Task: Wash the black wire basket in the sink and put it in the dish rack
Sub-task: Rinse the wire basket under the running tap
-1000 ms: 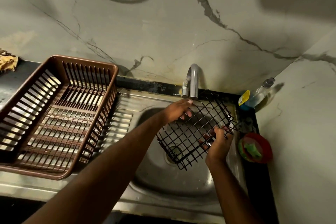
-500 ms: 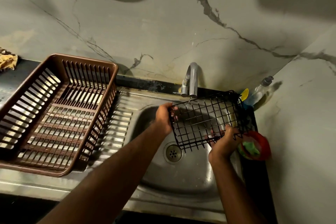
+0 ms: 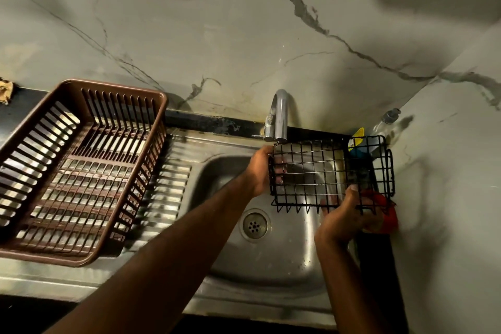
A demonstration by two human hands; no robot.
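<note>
I hold the black wire basket (image 3: 320, 171) level above the right half of the steel sink (image 3: 230, 266), just under the tap spout. My left hand (image 3: 259, 171) grips the basket's left end, fingers curled around its wires. My right hand (image 3: 344, 214) grips its near right edge from below, thumb on top. The brown plastic dish rack (image 3: 89, 95) stands on the draining board to the left, with nothing in it.
The curved tap (image 3: 279, 114) rises behind the sink. A soap bottle (image 3: 387, 118) with a yellow label sits in the back right corner. A red bowl (image 3: 385, 214) lies on the counter behind my right hand. The drain (image 3: 254, 224) shows below the basket. A rag (image 3: 5, 89) lies far left.
The basket has turned from a slanted diamond pose to lying square and level, and has risen and shifted right. Both hands moved with it.
</note>
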